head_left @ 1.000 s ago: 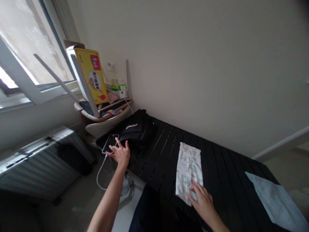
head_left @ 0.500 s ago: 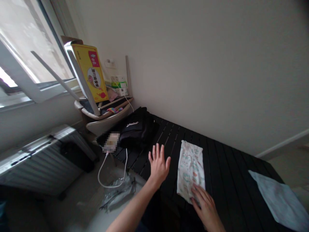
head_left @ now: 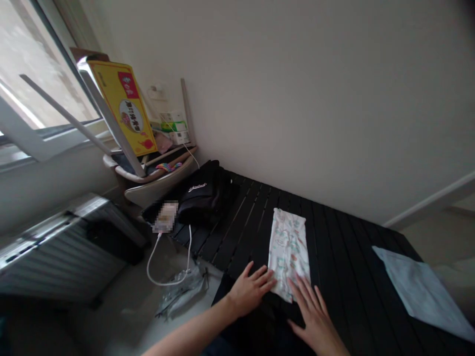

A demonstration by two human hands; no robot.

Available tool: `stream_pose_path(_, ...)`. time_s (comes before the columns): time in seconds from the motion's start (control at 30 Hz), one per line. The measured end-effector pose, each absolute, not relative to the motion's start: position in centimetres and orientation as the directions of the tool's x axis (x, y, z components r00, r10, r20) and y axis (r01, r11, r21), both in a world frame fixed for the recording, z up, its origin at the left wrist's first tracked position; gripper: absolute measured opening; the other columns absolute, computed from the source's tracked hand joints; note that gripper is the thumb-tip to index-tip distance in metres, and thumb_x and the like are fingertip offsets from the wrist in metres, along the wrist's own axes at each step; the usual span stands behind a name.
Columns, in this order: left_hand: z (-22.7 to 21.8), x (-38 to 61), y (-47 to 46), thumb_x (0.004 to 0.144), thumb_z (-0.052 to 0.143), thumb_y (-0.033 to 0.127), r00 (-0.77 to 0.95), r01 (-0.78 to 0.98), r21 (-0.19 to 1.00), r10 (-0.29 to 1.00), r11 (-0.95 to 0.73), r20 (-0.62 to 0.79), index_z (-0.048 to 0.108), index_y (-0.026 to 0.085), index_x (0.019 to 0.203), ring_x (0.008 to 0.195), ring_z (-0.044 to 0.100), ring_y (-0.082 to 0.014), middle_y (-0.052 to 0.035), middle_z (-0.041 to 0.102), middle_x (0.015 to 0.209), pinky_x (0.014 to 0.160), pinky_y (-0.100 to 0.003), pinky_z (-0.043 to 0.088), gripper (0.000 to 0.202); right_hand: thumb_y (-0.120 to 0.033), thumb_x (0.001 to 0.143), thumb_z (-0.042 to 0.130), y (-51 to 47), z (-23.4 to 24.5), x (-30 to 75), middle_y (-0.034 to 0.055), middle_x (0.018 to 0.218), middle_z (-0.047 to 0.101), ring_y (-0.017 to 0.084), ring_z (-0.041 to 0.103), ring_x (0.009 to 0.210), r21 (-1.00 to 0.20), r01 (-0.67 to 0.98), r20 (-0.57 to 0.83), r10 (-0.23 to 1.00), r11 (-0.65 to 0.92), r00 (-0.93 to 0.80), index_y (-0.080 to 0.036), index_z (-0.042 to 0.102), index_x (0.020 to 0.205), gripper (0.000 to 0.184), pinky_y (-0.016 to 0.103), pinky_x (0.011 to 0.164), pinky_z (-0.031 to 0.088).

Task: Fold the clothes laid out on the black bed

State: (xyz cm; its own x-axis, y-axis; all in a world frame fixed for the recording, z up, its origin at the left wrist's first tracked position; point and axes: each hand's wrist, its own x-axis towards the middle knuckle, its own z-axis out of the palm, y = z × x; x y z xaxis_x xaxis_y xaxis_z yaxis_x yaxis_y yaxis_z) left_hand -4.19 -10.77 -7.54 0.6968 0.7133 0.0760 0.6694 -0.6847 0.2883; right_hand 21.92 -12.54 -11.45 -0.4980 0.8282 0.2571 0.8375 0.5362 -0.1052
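Note:
A white cloth (head_left: 288, 242) with a green and orange print lies folded into a long rectangle on the black slatted table (head_left: 334, 257). It looks like a small garment, though its exact kind does not show. At its near left corner is my left hand (head_left: 249, 291), fingers stretched out and the tips at the cloth's edge. My right hand (head_left: 311, 309) is spread at the near right end, with fingertips on the fabric. Neither hand grips anything. Farther right on the table lies a flat pale blue cloth (head_left: 419, 287).
A black bag (head_left: 206, 195) and a blurred-out device with a white cable (head_left: 150, 267) occupy the table's left end. Beyond stands a chair (head_left: 159, 190) carrying a yellow box (head_left: 124, 109). A silver suitcase (head_left: 63, 252) and a plastic bag (head_left: 181, 291) are on the floor.
My left hand has come down and right, from above the table to the printed cloth's near left corner. My right hand stays at the near end. The view has shifted slightly.

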Motion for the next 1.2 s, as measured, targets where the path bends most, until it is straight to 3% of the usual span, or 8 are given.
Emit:
stream_pose_path(0.23,-7.4,-3.4,-12.2,0.098,0.041,0.028,0.714,0.611,0.284,0.669,-0.739,0.204,0.058,0.022,0.106,0.137,0.034,-0.0219,-0.0026,0.058,0.131,0.111,-0.042,0.025,0.020,-0.012,0.076,0.049,-13.4,-12.9,24.0,0.0016,0.137,0.056,0.020,0.055,0.120,-0.048,0.740,0.285,0.719,0.671,-0.634,-0.031,0.052,0.133,0.060,0.040,0.109,0.028)
stream_pose_path(0.4,-5.7,-3.0,-13.0,0.094,0.046,0.026,0.714,0.531,0.527,0.685,-0.664,0.143,0.053,0.018,0.106,0.096,0.063,-0.0166,-0.0044,0.068,0.093,0.094,-0.030,0.042,0.016,-0.012,0.076,0.047,-13.7,-8.5,23.3,0.0007,0.109,0.072,0.018,0.064,0.104,-0.404,0.750,-0.023,0.814,0.523,-0.580,-0.030,0.070,0.106,0.042,0.037,0.102,0.039)
stream_pose_path(0.53,-4.7,-2.5,-11.3,0.094,0.045,0.033,0.606,0.537,0.716,0.795,-0.446,0.041,0.054,0.019,0.104,0.066,0.058,-0.0113,0.0002,0.063,0.076,0.061,-0.020,0.043,0.019,-0.023,0.081,0.044,-11.3,-4.1,22.6,0.0040,0.084,0.074,0.019,0.067,0.084,-0.652,0.715,-0.262,0.810,0.252,-0.524,-0.021,0.072,0.086,0.028,0.028,0.076,0.049)
stream_pose_path(0.63,-4.1,-1.6,-7.8,0.095,0.045,0.035,0.487,0.495,0.810,0.872,-0.314,0.040,0.057,0.017,0.101,0.060,0.052,-0.0088,0.0024,0.059,0.070,0.054,-0.018,0.037,0.023,-0.030,0.084,0.045,-7.4,-2.9,23.0,0.0058,0.091,0.073,0.020,0.068,0.088,-0.727,0.655,-0.196,0.852,0.205,-0.485,-0.019,0.069,0.093,0.028,0.027,0.077,0.050)
stream_pose_path(0.8,-3.1,1.2,0.1,0.095,0.044,0.034,0.266,0.581,0.776,0.958,-0.245,0.103,0.061,0.018,0.103,0.068,0.059,-0.0123,0.0002,0.066,0.077,0.062,-0.021,0.045,0.024,-0.033,0.087,0.040,-0.2,-3.2,23.1,0.0090,0.102,0.072,0.023,0.067,0.096,-0.587,0.788,0.044,0.980,0.185,-0.196,-0.019,0.065,0.109,0.036,0.032,0.084,0.050)
stream_pose_path(0.9,-3.6,3.1,3.1,0.095,0.042,0.030,0.166,0.658,0.719,0.975,-0.222,0.149,0.053,0.019,0.126,0.108,0.059,-0.0209,-0.0092,0.065,0.116,0.090,-0.034,0.046,0.035,-0.036,0.089,0.039,1.7,-4.5,21.5,0.0180,0.131,0.057,0.032,0.051,0.122,-0.441,0.892,0.179,0.984,0.093,-0.014,-0.015,0.051,0.133,0.050,0.052,0.101,0.037)
stream_pose_path(0.97,-4.9,4.2,3.4,0.094,0.043,0.032,0.127,0.766,0.603,0.972,-0.223,0.198,0.037,0.021,0.142,0.135,0.037,-0.0261,-0.0116,0.044,0.145,0.107,-0.045,0.034,0.050,-0.040,0.090,0.040,1.7,-6.3,20.3,0.0160,0.152,0.032,0.035,0.027,0.139,-0.265,0.964,0.274,0.961,0.033,0.042,-0.018,0.036,0.145,0.060,0.061,0.108,0.021)
stream_pose_path(1.2,-10.3,5.5,0.9,0.096,0.034,0.048,0.296,0.907,0.249,0.934,-0.341,0.200,0.020,0.032,0.151,0.145,0.015,-0.0279,-0.0007,0.023,0.157,0.115,-0.054,0.018,0.059,-0.042,0.097,0.021,0.1,-12.4,19.5,0.0016,0.160,0.012,0.023,0.013,0.145,-0.135,0.991,0.035,0.999,-0.012,0.017,-0.032,0.020,0.150,0.054,0.052,0.114,0.014)
